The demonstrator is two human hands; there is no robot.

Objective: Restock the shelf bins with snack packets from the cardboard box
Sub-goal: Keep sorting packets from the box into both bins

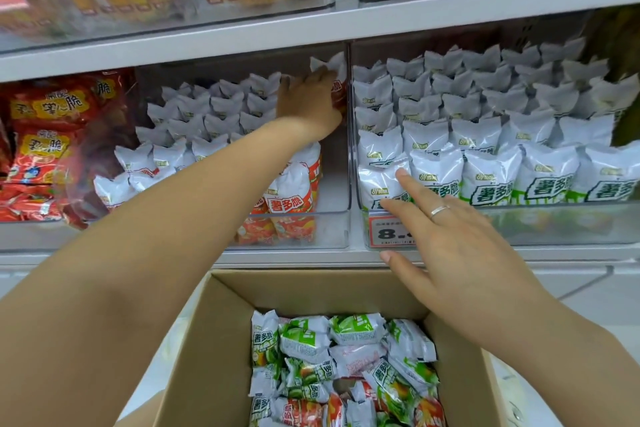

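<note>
The left hand is stretched deep into the middle bin, at its rear right corner, where a red packet is gripped by curled fingers; the packet's white crimped top is seen above the knuckles, against the bin's right wall. The right hand is held flat, with straight, spread fingers and nothing in its grasp, in front of the lower left corner of the right bin. Its forefinger is seen at the front row of green packets, though contact cannot be confirmed, and part of a price tag on that bin's front is covered by it. A ring is worn on one finger.

The box is placed below both bins, between the two forearms, with its flaps open. Loose packets are heaped at its bottom: most are white with green print, and a few with red print are seen toward the near edge.

In the middle bin, white-and-red packets are stood upright in rows on the left, while a bare strip of floor is left along its right wall. The right bin is filled with upright white-and-green packets in close rows. To the left of the middle bin, red bags are stacked.
</note>
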